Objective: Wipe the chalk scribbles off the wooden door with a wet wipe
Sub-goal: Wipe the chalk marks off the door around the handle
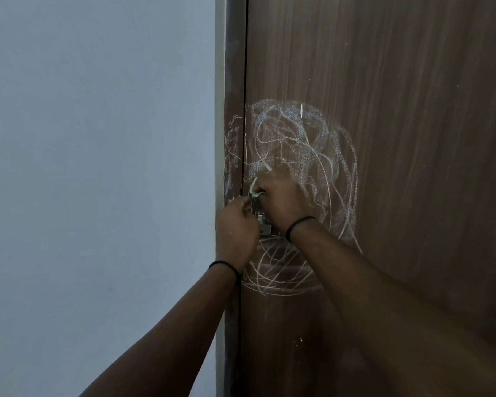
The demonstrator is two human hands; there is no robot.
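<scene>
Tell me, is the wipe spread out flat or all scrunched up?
Scrunched up. The wet wipe shows only as a small crumpled bit pinched between the left hand and right hand.

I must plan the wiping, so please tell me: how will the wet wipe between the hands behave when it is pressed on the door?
The wet wipe looks crumpled and thin, so probably floppy and light. Both the left hand and right hand pinch it, so it likely needs spreading.

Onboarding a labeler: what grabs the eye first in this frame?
The white chalk scribbles sprawl mid-height across the brown wooden door, near its left edge. In front of them the left hand and right hand together pinch a small pale wet wipe. A plain blue-grey wall fills the left half.
</scene>
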